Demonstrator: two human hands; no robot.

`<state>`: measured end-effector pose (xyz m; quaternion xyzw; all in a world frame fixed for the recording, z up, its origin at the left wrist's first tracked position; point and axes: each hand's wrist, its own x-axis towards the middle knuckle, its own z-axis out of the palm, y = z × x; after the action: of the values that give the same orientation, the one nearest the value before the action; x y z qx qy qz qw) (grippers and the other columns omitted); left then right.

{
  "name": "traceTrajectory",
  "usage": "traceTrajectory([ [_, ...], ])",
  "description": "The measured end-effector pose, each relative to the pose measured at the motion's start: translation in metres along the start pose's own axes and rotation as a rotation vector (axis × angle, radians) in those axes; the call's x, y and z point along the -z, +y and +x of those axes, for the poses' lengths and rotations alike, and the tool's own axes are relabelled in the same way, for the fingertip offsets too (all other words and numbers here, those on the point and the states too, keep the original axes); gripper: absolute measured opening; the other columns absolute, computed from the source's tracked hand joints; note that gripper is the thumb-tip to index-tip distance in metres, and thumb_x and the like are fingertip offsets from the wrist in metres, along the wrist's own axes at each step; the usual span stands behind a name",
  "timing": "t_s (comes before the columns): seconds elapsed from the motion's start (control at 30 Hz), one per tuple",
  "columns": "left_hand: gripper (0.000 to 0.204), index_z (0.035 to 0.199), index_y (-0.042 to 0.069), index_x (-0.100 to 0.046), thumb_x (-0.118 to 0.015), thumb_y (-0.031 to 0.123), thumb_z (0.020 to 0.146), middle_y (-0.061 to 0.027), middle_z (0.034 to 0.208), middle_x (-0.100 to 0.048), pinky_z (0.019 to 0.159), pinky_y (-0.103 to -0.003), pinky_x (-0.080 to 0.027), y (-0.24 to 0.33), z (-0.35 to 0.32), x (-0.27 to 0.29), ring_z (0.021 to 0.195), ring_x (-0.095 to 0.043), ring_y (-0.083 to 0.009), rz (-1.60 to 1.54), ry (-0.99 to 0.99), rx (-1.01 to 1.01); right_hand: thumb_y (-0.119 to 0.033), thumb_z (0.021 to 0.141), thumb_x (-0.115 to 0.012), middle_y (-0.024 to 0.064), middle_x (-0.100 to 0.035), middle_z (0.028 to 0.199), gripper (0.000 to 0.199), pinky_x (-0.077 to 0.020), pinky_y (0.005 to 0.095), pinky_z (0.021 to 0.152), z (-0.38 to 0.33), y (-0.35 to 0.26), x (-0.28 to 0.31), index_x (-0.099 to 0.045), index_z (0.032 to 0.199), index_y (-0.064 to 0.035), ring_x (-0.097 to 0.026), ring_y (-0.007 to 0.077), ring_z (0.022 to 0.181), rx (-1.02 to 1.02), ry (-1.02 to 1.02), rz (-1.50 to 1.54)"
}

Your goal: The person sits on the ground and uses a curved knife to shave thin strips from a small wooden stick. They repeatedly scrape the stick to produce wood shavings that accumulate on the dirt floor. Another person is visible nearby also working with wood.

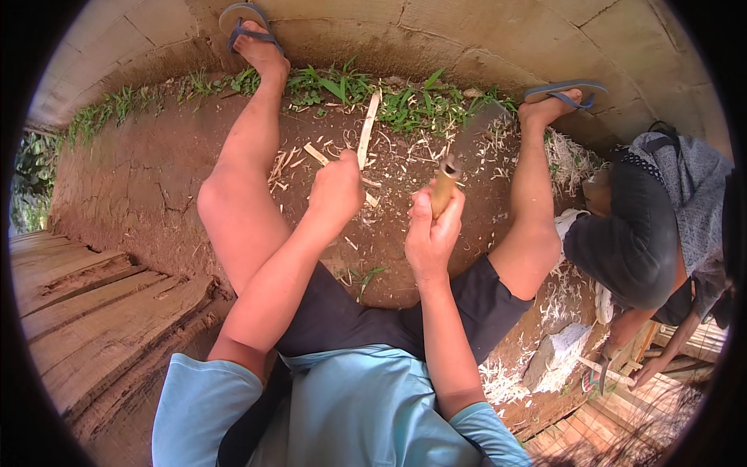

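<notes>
My left hand (337,188) is closed in a fist around the lower end of a pale, flat wooden strip (369,124), which points away from me toward the grass. My right hand (434,233) grips a knife by its thick wooden handle (443,193). The knife's grey blade (476,131) reaches up and to the right, smeared by motion and apart from the strip. Both hands are raised between my spread knees. Below my left hand, another wooden strip (316,154) lies on the soil among shavings, partly hidden by the hand.
Wood shavings (498,144) litter the brown soil. A block wall (467,31) with grass (334,84) at its foot stands ahead. Wooden planks (101,311) lie at left. At right, another person (634,226) crouches; their hands (615,342) hold a blade and wood by a stone (556,358).
</notes>
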<state>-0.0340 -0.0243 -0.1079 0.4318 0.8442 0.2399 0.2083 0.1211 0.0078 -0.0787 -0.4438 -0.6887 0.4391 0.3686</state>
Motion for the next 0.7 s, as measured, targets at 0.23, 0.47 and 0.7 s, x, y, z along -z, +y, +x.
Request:
traceTrajectory([
  [0.23, 0.022, 0.093, -0.009, -0.05, -0.058, -0.006, 0.073, -0.0318, 0.08, -0.063, 0.075, -0.052, -0.052, 0.006, -0.001, 0.004, 0.081, -0.064, -0.0481, -0.003, -0.024, -0.012, -0.033, 0.093, -0.051, 0.0305, -0.064, 0.095, 0.038, -0.0475, 0.0532, 0.08, -0.035, 0.09, -0.022, -0.049, 0.11, 0.0013, -0.062, 0.0468, 0.091, -0.479, -0.52, -0.665],
  [0.47, 0.021, 0.094, -0.006, -0.049, -0.063, 0.006, 0.082, -0.0306, 0.078, -0.063, 0.075, -0.053, -0.05, 0.011, -0.002, 0.002, 0.082, -0.063, -0.0474, 0.007, -0.039, 0.011, -0.017, 0.093, -0.057, 0.0067, -0.054, 0.066, 0.018, -0.0434, 0.0298, 0.054, -0.006, -0.005, -0.005, -0.05, 0.097, -0.0004, -0.052, 0.0127, 0.057, -0.023, -0.044, 0.122],
  [0.7, 0.027, 0.096, -0.01, -0.049, -0.06, -0.005, 0.073, -0.0315, 0.083, -0.064, 0.076, -0.05, -0.054, 0.009, 0.002, 0.004, 0.084, -0.065, -0.0472, 0.012, -0.063, 0.024, -0.025, 0.093, -0.052, 0.0246, -0.066, 0.084, 0.026, -0.0494, 0.0458, 0.066, -0.043, 0.1, -0.03, -0.051, 0.092, 0.0004, -0.065, 0.0426, 0.082, -0.404, -0.446, -0.754],
])
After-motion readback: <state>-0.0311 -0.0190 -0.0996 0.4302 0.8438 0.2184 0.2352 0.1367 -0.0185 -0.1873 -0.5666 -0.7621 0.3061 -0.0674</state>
